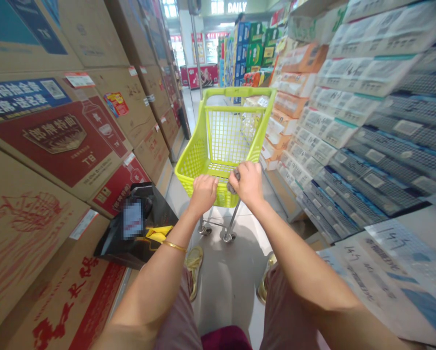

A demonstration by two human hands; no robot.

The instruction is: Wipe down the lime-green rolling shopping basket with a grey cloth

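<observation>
A lime-green plastic shopping cart (236, 109) with a lattice basket stands on wheels straight in front of me. Its push handle is at the far side. My left hand (204, 191) is closed over the near rim of the basket. Beside it, my right hand (249, 182) is closed around a crumpled grey cloth-like piece (233, 182) at the same rim, to the right. How much of the rim lies under the right fingers is hidden. I see nothing inside the basket.
Stacked cardboard cartons (57, 131) wall the left side. A black bag (116, 243) with a yellow item (158, 233) stands low at left. Wrapped paper packs (327, 116) and grey packs (378, 155) are piled at right. The tiled aisle (227, 287) runs between; green boxes (256, 48) stand farther back.
</observation>
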